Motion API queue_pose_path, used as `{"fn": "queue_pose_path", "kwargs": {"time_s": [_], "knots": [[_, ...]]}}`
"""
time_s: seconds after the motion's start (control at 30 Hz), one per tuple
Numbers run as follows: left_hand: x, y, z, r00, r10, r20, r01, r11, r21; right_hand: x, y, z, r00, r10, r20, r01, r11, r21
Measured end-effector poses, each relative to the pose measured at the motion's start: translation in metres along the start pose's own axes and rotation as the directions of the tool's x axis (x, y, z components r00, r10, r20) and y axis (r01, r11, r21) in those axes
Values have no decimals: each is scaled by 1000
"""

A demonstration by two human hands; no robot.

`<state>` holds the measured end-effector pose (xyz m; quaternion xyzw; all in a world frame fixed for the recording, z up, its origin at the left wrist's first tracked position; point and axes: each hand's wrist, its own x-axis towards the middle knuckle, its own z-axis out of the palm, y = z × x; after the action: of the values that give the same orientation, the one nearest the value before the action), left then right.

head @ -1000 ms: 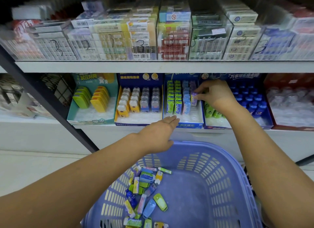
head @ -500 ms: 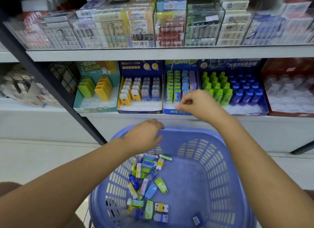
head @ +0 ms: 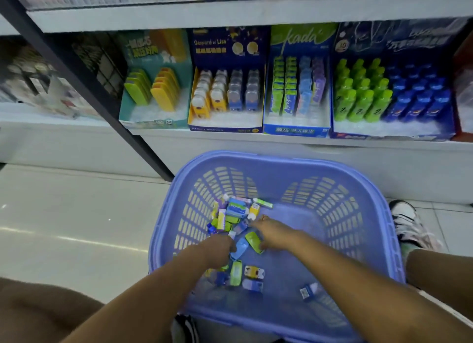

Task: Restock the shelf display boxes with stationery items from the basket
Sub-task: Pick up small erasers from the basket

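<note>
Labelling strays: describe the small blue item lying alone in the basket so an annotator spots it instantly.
Find the purple basket on the floor below the shelf. Most items are heaped left of its middle; look towards its near right corner instead. The small blue item with a white label lies there alone, apart from the heap.

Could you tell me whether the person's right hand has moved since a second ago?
Yes. The right hand has left the blue kada display box on the shelf and come down into the purple basket, among the loose items.
</note>
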<state>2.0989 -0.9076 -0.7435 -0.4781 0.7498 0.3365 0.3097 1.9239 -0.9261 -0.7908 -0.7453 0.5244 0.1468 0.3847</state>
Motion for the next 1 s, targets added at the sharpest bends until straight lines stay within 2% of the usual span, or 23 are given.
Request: {"fn": "queue_pose_path", "kwargs": {"time_s": [0.17, 0.27, 0.4, 0.6, 0.77, 1.0], "knots": [[30, 8, 26, 996, 49, 69, -54, 996, 65, 18, 4, 31, 1000, -19, -9, 19, 1000, -13], [40, 10, 37, 993, 99, 68, -111, 969, 220, 24, 8, 34, 998, 11, -58, -8, 998, 62], [48, 5, 49, 993, 98, 70, -117, 923, 366, 27, 14, 26, 998, 52, -30, -49, 994, 96], [55, 2, 49, 991, 106, 82, -131, 888, 441, 20, 26, 17, 982, 176, 71, -186, 966, 179], [52, 8, 49, 981, 161, 104, -191, 836, 514, 10, 37, 8, 978, 201, 54, -208, 949, 236], [48, 8, 46, 973, 202, 112, -230, 824, 518, -12, 36, -21, 986, 165, 19, -166, 976, 143]]}}
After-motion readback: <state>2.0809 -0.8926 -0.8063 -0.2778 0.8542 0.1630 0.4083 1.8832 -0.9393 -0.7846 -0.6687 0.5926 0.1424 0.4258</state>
